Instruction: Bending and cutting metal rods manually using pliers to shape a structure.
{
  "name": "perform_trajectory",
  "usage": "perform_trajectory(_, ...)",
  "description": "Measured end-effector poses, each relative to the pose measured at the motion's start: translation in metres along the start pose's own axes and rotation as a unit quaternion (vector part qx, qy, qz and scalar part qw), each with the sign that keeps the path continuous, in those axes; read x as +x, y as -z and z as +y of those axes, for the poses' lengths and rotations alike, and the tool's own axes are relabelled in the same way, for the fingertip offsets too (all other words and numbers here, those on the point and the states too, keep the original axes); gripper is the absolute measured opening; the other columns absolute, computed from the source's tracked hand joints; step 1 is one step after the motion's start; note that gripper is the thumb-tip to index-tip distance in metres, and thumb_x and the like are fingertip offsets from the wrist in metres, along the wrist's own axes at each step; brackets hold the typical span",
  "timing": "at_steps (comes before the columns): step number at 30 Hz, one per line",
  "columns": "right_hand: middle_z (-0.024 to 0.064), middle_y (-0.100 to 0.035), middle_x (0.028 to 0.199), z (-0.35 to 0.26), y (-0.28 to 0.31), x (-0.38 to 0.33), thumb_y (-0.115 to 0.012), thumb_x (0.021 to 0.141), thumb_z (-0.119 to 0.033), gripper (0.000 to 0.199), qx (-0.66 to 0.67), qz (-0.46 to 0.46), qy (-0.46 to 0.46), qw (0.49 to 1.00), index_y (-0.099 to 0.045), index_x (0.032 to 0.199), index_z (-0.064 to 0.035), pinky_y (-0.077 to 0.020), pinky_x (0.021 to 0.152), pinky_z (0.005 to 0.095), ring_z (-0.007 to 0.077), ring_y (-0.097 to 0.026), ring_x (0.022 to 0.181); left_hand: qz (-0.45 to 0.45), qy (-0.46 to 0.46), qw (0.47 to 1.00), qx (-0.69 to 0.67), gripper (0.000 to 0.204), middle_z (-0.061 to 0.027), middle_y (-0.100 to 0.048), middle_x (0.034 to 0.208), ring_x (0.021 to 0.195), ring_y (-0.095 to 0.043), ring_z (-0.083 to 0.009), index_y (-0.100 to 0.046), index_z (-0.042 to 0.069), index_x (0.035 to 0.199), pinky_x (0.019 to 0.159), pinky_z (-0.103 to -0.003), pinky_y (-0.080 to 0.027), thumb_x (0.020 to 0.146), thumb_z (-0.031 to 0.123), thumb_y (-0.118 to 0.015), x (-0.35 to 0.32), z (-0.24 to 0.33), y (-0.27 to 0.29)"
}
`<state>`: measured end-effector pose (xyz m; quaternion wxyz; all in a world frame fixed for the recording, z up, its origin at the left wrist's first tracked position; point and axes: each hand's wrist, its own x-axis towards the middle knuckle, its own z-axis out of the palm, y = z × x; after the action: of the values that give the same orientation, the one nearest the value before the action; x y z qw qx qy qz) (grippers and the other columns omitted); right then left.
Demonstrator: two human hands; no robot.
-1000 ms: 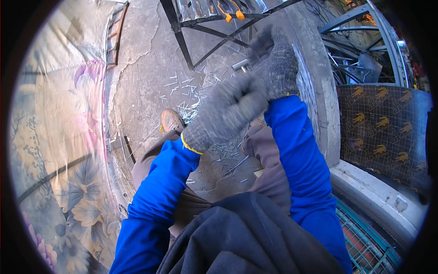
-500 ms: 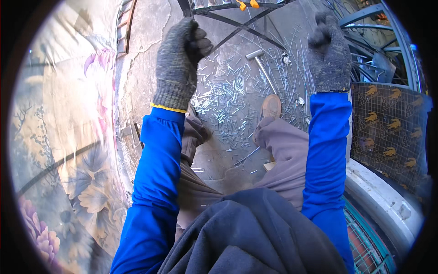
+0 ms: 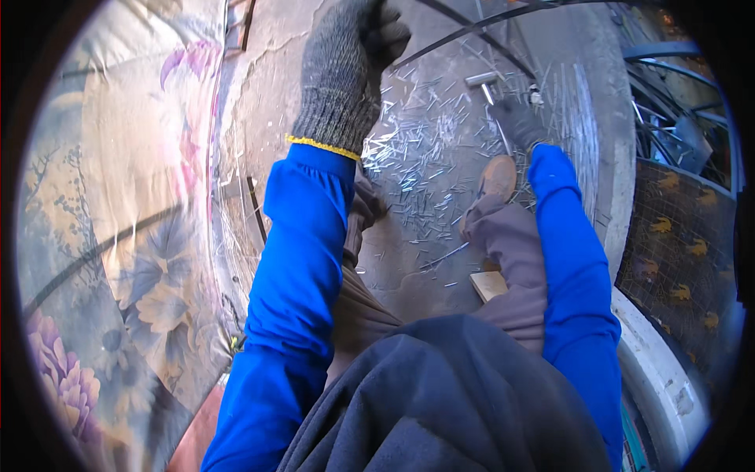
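My left hand (image 3: 346, 71), in a grey knit glove with a yellow cuff edge, is at the upper edge of the view. Its fingers are curled closed; what they hold, if anything, is hidden. Beside it, dark crossed metal bars (image 3: 481, 30) of a frame run over the floor. My right hand (image 3: 519, 124), also gloved, is down at the handle of a hammer (image 3: 481, 79). That hammer lies on the floor with its metal head pointing away. The right fingers are blurred against the handle, and I cannot tell whether they grip it.
Many short metal rods (image 3: 429, 149) are strewn over the floor between my feet. Longer thin rods (image 3: 582, 118) lie to the right. A flowered cloth (image 3: 118, 228) spans the left side. Metal pieces (image 3: 684, 134) and a dark patterned panel (image 3: 676, 252) stand at the right.
My right hand has dropped from the upper right down and inward to the hammer's handle. My left hand has shifted up and right in the view, still curled. The whole view has shifted.
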<state>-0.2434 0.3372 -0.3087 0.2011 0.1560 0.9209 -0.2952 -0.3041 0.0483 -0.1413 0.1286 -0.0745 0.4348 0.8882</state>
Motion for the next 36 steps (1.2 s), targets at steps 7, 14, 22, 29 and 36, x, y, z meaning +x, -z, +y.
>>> perform_trajectory(7,0.0184,-0.07,0.123,0.029,-0.214,0.003,-0.054,0.097,-0.031,0.033,-0.128,-0.148,0.055,0.979,-0.07,0.122,-0.0156,-0.0507,0.101,0.0479,0.0395,-0.065,0.117,0.022,-0.011,0.999,-0.037,0.022,-0.006,-0.066,0.09,0.08,-0.064,-0.0176,-0.066,0.003,0.108,0.075,-0.032,-0.053,0.098,0.023,-0.068,-0.009,0.015,-0.01)
perform_trajectory(14,0.016,-0.069,0.116,0.025,-0.26,-0.018,-0.053,0.097,-0.022,0.03,-0.24,-0.099,0.038,0.965,-0.067,0.122,-0.0119,-0.0513,0.093,0.0553,0.0384,-0.065,0.113,0.038,-0.007,0.999,-0.029,0.023,-0.0041,-0.062,0.087,0.078,-0.061,-0.0158,-0.065,0.004,0.11,0.071,-0.03,-0.051,0.099,0.023,-0.067,-0.009,0.02,-0.01)
perform_trajectory(22,0.0231,-0.067,0.125,0.016,-0.204,-0.03,-0.047,0.101,-0.02,0.034,-0.155,-0.212,0.017,0.965,-0.065,0.126,-0.0075,-0.0499,0.101,0.0475,0.0403,-0.065,0.116,0.083,-0.05,0.992,0.084,0.026,-0.0063,-0.065,0.09,0.078,-0.064,-0.0172,-0.066,0.003,0.112,0.072,-0.031,-0.054,0.099,0.025,-0.067,-0.015,0.02,-0.022)
perform_trajectory(29,0.0191,-0.072,0.117,-0.069,-0.009,-0.071,-0.05,0.099,-0.029,0.037,-0.001,0.033,0.004,0.999,-0.067,0.126,-0.0126,-0.0527,0.095,0.044,0.0364,-0.069,0.107,-0.011,-0.142,0.966,0.215,0.041,-0.0117,-0.068,0.108,0.091,-0.067,-0.0189,-0.063,0.001,0.124,0.087,-0.033,-0.057,0.095,0.029,-0.072,-0.008,0.006,0.016)
perform_trajectory(36,0.0152,-0.074,0.113,-0.132,0.063,-0.175,-0.055,0.102,-0.02,0.031,0.271,0.108,0.163,0.942,-0.068,0.123,-0.0013,-0.0534,0.092,0.036,0.0242,-0.071,0.104,0.089,0.005,0.993,0.082,0.064,-0.0185,-0.063,0.128,0.111,-0.065,-0.0296,-0.048,0.001,0.142,0.093,-0.045,-0.056,0.101,0.048,-0.063,-0.003,0.003,0.0)
